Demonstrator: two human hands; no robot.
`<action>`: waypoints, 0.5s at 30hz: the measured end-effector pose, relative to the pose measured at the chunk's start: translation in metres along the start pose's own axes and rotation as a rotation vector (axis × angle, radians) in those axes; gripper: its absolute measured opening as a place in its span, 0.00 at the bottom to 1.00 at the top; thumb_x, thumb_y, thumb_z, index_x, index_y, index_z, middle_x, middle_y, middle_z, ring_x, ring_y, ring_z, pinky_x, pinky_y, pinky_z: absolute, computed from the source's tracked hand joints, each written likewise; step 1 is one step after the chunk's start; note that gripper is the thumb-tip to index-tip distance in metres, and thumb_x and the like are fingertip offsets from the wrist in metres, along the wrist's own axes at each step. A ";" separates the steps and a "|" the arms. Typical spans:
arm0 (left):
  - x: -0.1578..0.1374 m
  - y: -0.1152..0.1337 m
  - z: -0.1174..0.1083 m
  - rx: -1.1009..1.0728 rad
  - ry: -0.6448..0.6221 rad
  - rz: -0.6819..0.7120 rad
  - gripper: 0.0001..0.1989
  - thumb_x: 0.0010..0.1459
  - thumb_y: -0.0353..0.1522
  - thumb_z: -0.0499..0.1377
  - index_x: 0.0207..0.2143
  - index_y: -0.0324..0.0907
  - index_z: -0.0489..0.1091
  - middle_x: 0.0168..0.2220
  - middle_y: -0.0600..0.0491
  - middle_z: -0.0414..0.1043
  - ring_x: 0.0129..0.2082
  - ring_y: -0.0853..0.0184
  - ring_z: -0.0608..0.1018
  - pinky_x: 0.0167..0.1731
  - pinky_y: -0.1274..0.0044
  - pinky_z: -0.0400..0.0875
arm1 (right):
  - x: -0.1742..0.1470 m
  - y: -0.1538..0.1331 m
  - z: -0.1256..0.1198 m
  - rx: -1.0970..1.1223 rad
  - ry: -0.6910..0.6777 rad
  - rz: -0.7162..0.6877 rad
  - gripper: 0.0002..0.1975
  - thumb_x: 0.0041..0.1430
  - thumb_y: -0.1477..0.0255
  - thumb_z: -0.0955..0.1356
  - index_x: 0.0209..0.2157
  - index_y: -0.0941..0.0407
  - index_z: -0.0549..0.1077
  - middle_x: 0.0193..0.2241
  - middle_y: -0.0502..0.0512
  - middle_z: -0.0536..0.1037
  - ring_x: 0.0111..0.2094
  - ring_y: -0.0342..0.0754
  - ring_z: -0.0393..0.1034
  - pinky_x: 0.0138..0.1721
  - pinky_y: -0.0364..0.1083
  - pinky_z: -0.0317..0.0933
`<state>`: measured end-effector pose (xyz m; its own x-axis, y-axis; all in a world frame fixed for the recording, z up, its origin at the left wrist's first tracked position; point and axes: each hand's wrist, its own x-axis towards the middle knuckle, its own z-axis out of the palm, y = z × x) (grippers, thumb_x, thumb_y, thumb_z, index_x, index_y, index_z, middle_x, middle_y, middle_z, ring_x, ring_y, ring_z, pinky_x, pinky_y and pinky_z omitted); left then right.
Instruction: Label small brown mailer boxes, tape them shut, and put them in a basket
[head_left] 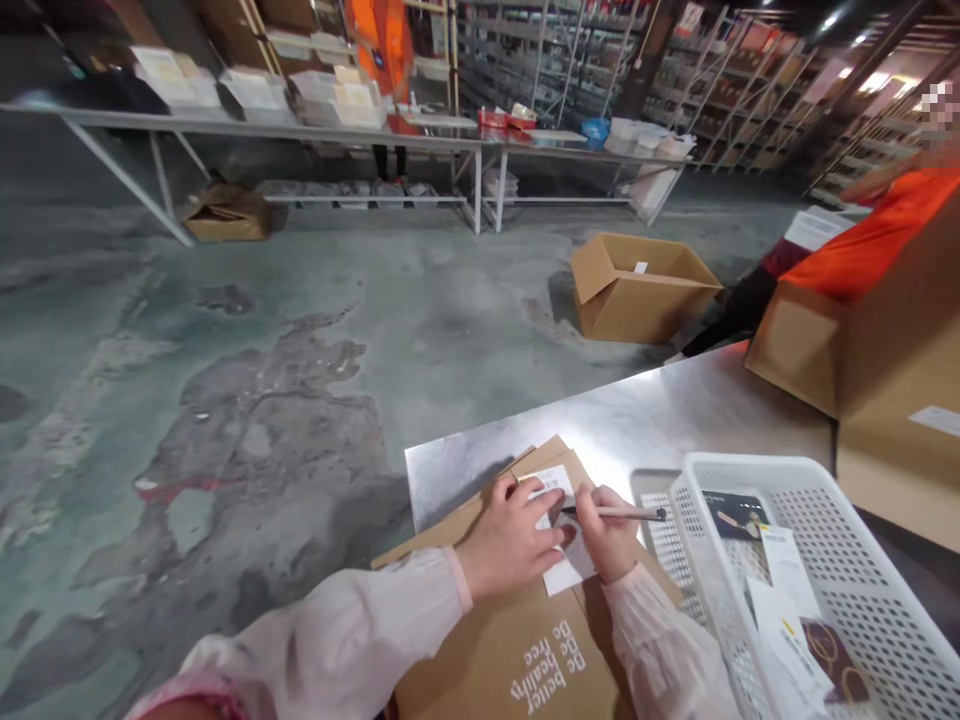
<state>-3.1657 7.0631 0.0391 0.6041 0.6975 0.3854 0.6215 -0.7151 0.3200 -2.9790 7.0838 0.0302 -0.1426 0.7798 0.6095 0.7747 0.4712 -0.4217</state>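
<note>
My right hand point(609, 540) pinches a slim pen point(636, 514), its dark tip over a white printed label point(566, 574). The label lies on a flat brown cardboard box point(480, 655) with white lettering on its top. Fingers spread, my left hand point(504, 542) rests on the label and covers part of it. Just right of the box stands a white perforated plastic basket point(874, 545) with paper slips point(787, 570) and printed cards inside.
A metal table point(645, 410) bears the box and basket. Large open cartons point(799, 350) stand at its right, beside a person in orange point(885, 235). Another open carton point(637, 305) sits on the floor. Across the aisle, a long table point(300, 130) holds white bins.
</note>
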 end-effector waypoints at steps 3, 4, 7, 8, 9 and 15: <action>0.000 0.000 0.000 -0.002 -0.001 0.002 0.12 0.66 0.43 0.52 0.42 0.52 0.73 0.57 0.54 0.67 0.55 0.55 0.63 0.48 0.60 0.53 | 0.000 0.004 0.000 -0.162 0.020 -0.197 0.15 0.65 0.77 0.61 0.26 0.58 0.74 0.15 0.47 0.64 0.16 0.38 0.56 0.18 0.41 0.47; 0.000 0.000 0.000 -0.004 -0.003 0.001 0.12 0.66 0.43 0.52 0.42 0.53 0.73 0.57 0.54 0.67 0.54 0.55 0.63 0.48 0.60 0.53 | 0.000 0.005 0.000 -0.170 0.018 -0.216 0.15 0.65 0.77 0.61 0.26 0.58 0.74 0.15 0.46 0.64 0.16 0.38 0.56 0.18 0.41 0.48; 0.000 0.000 0.000 -0.006 -0.016 0.001 0.11 0.66 0.43 0.52 0.43 0.53 0.73 0.57 0.54 0.67 0.54 0.55 0.63 0.48 0.60 0.53 | 0.001 0.004 -0.001 -0.144 0.013 -0.194 0.15 0.64 0.77 0.62 0.25 0.58 0.73 0.15 0.45 0.63 0.16 0.38 0.56 0.18 0.40 0.49; 0.001 0.000 0.000 -0.005 -0.020 0.001 0.12 0.66 0.43 0.52 0.43 0.53 0.73 0.57 0.54 0.67 0.54 0.55 0.63 0.48 0.59 0.53 | 0.002 0.004 -0.002 -0.134 0.010 -0.175 0.15 0.64 0.78 0.61 0.25 0.58 0.72 0.15 0.45 0.62 0.15 0.38 0.56 0.18 0.40 0.49; 0.001 0.000 0.000 -0.003 -0.024 0.002 0.12 0.66 0.43 0.52 0.43 0.53 0.73 0.58 0.54 0.66 0.54 0.55 0.63 0.48 0.59 0.53 | 0.003 0.003 -0.002 -0.124 0.007 -0.164 0.15 0.64 0.78 0.61 0.24 0.58 0.72 0.15 0.45 0.62 0.15 0.37 0.56 0.18 0.40 0.49; 0.001 0.001 0.000 0.006 -0.018 0.008 0.11 0.65 0.43 0.53 0.43 0.53 0.72 0.58 0.53 0.66 0.54 0.55 0.63 0.49 0.59 0.53 | 0.006 -0.003 -0.002 -0.026 0.009 -0.089 0.18 0.64 0.75 0.61 0.19 0.58 0.67 0.13 0.45 0.60 0.15 0.37 0.54 0.17 0.41 0.47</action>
<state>-3.1647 7.0627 0.0399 0.6179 0.6928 0.3718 0.6197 -0.7202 0.3119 -2.9805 7.0866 0.0366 -0.2063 0.7315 0.6499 0.7752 0.5275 -0.3476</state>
